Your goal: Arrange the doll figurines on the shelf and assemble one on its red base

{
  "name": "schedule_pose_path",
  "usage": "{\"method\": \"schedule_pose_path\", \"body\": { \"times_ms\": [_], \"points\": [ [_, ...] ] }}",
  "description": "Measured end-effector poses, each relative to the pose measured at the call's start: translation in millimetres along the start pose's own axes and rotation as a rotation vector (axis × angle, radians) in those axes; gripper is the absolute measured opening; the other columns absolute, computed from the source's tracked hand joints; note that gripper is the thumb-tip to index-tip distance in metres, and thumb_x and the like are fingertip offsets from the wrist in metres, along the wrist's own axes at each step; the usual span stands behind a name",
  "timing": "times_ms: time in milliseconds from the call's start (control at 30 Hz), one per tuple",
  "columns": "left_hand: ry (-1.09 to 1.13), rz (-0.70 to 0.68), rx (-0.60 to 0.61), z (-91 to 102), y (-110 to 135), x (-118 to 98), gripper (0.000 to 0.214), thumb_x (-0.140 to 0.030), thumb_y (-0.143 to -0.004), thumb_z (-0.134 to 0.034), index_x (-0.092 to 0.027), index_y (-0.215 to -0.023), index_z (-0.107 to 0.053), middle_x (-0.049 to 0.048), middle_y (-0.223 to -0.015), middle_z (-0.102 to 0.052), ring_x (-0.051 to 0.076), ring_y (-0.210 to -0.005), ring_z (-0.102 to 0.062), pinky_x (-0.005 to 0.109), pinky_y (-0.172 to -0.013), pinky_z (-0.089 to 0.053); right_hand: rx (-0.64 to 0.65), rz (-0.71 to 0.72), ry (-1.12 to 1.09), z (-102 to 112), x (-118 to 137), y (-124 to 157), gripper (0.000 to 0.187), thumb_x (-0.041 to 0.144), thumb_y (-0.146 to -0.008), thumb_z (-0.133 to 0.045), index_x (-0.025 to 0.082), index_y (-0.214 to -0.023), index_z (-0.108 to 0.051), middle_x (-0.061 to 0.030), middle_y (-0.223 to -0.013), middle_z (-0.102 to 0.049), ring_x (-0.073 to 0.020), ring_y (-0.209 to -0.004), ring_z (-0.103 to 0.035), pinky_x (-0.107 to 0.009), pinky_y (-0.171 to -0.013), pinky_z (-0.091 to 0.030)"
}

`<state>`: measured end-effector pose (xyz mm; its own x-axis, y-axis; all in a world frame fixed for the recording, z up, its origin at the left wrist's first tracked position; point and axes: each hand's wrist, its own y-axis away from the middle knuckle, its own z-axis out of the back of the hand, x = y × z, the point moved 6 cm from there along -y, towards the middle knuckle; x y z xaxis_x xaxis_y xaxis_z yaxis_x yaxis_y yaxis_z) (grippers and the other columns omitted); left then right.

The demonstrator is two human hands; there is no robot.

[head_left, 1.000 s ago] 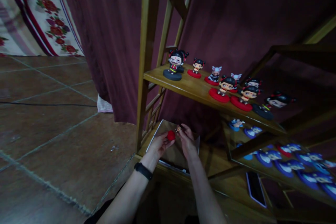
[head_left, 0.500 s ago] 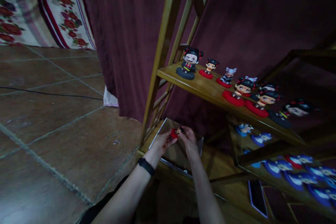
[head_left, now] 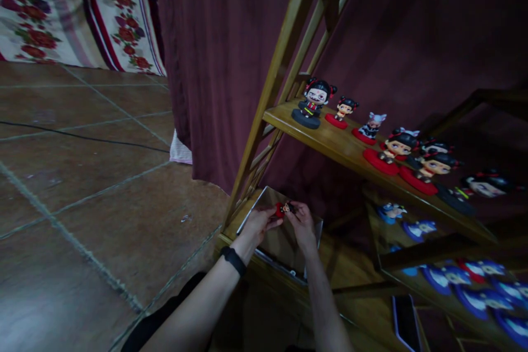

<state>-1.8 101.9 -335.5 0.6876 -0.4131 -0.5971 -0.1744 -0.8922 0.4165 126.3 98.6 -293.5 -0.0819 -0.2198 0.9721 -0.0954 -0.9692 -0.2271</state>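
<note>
Low in front of a wooden shelf unit [head_left: 284, 49], my left hand [head_left: 259, 223] pinches a small red round base [head_left: 279, 209]. My right hand [head_left: 303, 224] pinches a tiny dark-haired figurine [head_left: 287, 207] pressed against that base. Both hands meet over a flat tray or box [head_left: 268, 245] lying on the bottom shelf. A black band [head_left: 233, 259] sits on my left wrist.
The middle shelf board [head_left: 342, 148] carries a row of several similar figurines on red and dark bases [head_left: 315, 100]. Lower right shelves hold several blue and red pieces [head_left: 474, 286], and a phone [head_left: 404, 316] lies there. A dark red curtain [head_left: 214, 55] hangs behind; tiled floor [head_left: 82, 176] spreads left.
The red base and the figurine, held apart a second ago, are now pressed together between my hands. The view has shifted left and down, so the shelf appears further right.
</note>
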Motion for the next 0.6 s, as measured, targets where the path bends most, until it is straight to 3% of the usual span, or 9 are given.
{"method": "schedule_pose_path", "body": {
  "times_ms": [600],
  "points": [
    [-0.067,-0.064,-0.019,-5.1,5.7,-3.1,0.016,-0.016,-0.065,-0.072,-0.008,-0.076,-0.063,0.0105,-0.071,-0.067,0.013,-0.055,-0.062,0.024,-0.053,-0.054,-0.106,-0.068,-0.041,4.8,-7.6,3.2,0.038,0.034,-0.07,-0.064,0.022,-0.104,-0.053,-0.0047,-0.104,-0.061,-0.0171,-0.094,-0.058,-0.033,-0.084,-0.046]
  ]
}}
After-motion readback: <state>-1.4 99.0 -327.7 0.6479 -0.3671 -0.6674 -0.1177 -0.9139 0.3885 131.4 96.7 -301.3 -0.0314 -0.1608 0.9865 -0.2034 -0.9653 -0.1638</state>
